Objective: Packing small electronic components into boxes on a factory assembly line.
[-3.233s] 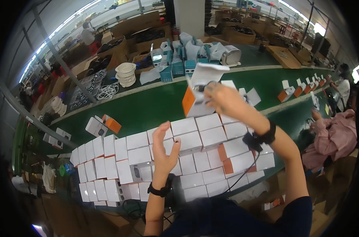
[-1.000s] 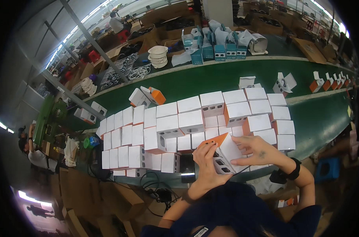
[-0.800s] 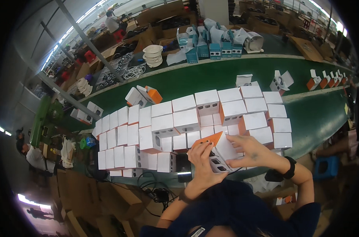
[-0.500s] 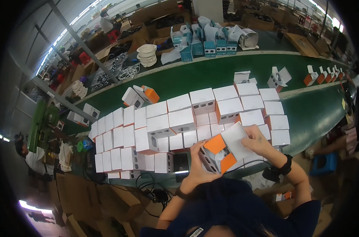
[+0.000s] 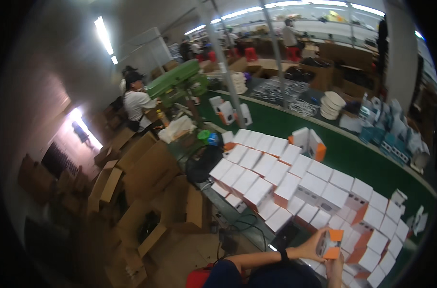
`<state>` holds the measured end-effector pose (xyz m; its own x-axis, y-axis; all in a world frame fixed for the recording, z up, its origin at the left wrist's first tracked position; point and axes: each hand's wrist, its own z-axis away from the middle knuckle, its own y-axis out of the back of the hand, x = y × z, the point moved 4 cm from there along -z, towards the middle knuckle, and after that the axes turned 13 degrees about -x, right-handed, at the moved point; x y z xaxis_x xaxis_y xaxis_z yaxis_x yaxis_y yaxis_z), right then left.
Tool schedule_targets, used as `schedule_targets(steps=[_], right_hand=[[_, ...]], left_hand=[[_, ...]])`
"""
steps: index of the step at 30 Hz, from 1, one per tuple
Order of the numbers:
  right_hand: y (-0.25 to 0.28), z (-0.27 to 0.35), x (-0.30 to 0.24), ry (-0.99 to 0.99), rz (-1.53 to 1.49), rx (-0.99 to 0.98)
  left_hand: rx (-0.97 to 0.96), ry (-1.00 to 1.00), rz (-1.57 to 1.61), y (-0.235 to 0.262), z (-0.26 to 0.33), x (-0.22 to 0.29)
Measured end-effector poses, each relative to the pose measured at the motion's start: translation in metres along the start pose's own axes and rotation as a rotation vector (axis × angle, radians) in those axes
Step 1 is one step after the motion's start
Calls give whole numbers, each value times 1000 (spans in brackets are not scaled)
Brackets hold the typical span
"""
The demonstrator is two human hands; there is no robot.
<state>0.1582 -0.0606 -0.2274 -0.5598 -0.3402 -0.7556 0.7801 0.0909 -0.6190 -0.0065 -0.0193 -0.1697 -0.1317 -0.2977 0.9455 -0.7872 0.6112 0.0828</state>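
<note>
Both my hands hold one small white and orange box [image 5: 331, 243] at the lower right of the view. My left hand [image 5: 311, 246] grips its left side, with a dark band on that wrist. My right hand [image 5: 334, 270] comes up from below and touches the box's underside. The box is held just in front of a dense block of similar white boxes [image 5: 295, 185], some with orange sides, laid out in rows on a green table [image 5: 355, 152].
Open brown cartons [image 5: 148, 185] stand on the floor to the left of the table. A green machine [image 5: 179, 82] and a person in a white shirt [image 5: 134, 103] are beyond them. Stacked white discs [image 5: 332, 105] and blue-and-white boxes [image 5: 392, 130] sit across the table.
The view has swung far to the left, toward the cartons and the floor. The white and orange box stays in both hands, now at the lower right of the picture.
</note>
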Motion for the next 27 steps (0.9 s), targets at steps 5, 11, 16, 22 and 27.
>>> schedule_targets(steps=[5, 11, 16, 22, 27], right_hand=[[-19, -8, -21, 25, -199, 164], [-34, 10, -51, 135, -110, 134], [-41, 24, -65, 215, -45, 130], [-47, 50, -79, 332, 23, 167], [-9, 53, -54, 103, 515, 274]], left_hand=[[84, 59, -277, 2, -4, 32], [7, 318, -374, 8, -28, 56], [28, 331, -550, 13, -32, 50], [249, 273, -278, 39, -30, 16], [128, 535, 21, 39, -23, 25]])
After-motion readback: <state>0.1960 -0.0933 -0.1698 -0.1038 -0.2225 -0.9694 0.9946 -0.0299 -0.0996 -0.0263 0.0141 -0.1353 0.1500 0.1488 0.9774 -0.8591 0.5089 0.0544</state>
